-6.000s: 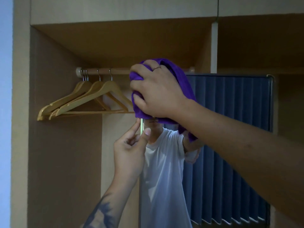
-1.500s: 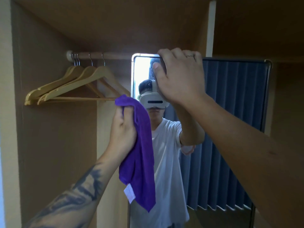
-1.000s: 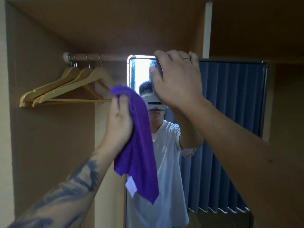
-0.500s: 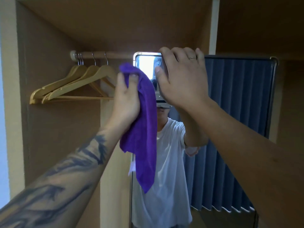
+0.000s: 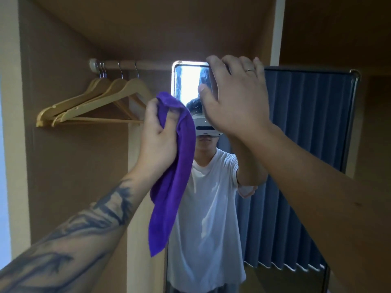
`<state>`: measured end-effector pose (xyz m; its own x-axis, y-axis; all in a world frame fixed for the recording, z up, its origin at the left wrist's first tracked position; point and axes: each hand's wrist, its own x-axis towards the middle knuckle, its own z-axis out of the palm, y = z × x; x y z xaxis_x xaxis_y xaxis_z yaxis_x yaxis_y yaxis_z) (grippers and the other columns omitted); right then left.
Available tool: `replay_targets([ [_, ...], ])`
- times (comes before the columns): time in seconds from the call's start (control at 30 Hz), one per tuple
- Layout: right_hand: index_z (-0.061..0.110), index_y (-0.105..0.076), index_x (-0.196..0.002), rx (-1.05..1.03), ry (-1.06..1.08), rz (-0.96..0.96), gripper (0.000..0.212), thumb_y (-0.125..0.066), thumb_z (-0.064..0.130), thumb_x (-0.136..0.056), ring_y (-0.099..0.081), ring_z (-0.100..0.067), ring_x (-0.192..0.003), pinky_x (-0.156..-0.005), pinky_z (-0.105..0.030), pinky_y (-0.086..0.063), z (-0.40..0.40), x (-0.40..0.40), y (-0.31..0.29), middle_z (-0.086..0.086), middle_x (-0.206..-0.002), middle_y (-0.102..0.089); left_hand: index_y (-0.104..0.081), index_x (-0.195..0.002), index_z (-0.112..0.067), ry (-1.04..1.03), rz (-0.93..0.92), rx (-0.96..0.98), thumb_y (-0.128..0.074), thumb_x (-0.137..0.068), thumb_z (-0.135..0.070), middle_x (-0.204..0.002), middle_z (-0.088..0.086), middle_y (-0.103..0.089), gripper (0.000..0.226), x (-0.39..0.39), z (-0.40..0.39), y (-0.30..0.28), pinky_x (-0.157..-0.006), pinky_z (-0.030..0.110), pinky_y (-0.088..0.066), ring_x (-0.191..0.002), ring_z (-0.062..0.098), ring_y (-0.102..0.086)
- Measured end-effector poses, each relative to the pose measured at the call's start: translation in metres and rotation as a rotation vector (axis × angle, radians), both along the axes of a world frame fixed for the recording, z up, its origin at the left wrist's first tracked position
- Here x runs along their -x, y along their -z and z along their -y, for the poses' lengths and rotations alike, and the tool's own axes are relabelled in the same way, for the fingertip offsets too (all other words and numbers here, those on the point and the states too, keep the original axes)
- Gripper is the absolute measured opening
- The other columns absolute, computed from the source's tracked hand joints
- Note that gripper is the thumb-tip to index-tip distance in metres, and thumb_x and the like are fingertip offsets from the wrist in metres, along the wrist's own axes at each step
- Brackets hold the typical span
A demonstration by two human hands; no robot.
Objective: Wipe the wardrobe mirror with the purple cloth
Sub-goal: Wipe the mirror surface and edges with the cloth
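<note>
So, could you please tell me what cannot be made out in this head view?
- Mirror top edge: partly hidden by the right hand.
- Mirror bottom: cut off by the frame edge.
- Cloth contact with the glass: unclear; the left hand covers it.
- Specks on the glass: too small to identify.

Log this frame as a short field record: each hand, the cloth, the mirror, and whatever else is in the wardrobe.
left hand: left hand grips the purple cloth near its top end
right hand: right hand holds the top edge of the mirror, fingers curled over it
cloth: bunched in the fist, the rest hanging down beside the mirror's left edge
mirror: upright, reflecting the person and a blue curtain
other: wooden hangers on the rail, left of the mirror
</note>
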<state>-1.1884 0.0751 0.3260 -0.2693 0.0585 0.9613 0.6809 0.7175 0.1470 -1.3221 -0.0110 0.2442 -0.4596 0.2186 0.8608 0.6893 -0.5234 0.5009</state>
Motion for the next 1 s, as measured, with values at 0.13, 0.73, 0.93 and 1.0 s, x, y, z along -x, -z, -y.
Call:
replay_targets([
  [0.13,0.028,-0.043,-0.152,0.018,0.008,0.018,0.056,-0.040,0.051,-0.101,-0.043,-0.029,-0.142,-0.127,-0.052,-0.013,0.002,0.000,-0.001,-0.002,-0.150,-0.052,-0.053,-0.122,-0.016,0.046,0.088,0.046,-0.044,-0.111,-0.024,-0.095,-0.023,-0.065,0.016,-0.013,-0.002,0.069,-0.077,0.001,-0.038,-0.089,-0.015,-0.060],
  [0.73,0.029,-0.041,-0.153,0.032,-0.011,0.007,0.056,-0.041,0.050,-0.101,-0.039,-0.029,-0.146,-0.128,-0.052,-0.010,0.007,-0.003,0.000,-0.002,-0.153,-0.050,-0.053,-0.118,-0.016,0.068,0.065,0.030,-0.045,-0.110,-0.022,-0.099,-0.014,-0.061,0.012,-0.018,0.006,0.068,-0.079,0.002,-0.038,-0.088,-0.015,-0.059],
  [0.93,0.028,-0.045,-0.151,0.039,-0.017,-0.016,0.056,-0.043,0.050,-0.100,-0.042,-0.029,-0.144,-0.128,-0.053,-0.011,0.007,0.001,0.001,-0.002,-0.149,-0.053,-0.056,-0.120,-0.013,0.023,-0.027,0.071,-0.048,-0.111,-0.028,-0.100,-0.013,-0.062,0.019,0.004,0.006,0.011,-0.082,0.006,-0.041,-0.089,-0.013,-0.058],
  [1.0,0.028,-0.044,-0.151,0.034,-0.022,-0.020,0.056,-0.043,0.050,-0.100,-0.042,-0.029,-0.144,-0.128,-0.054,-0.011,0.006,0.002,0.001,-0.002,-0.149,-0.053,-0.056,-0.125,-0.013,0.009,-0.049,0.034,-0.048,-0.110,-0.031,-0.105,-0.014,-0.062,0.024,0.006,0.005,-0.015,-0.084,0.007,-0.042,-0.092,-0.013,-0.059],
])
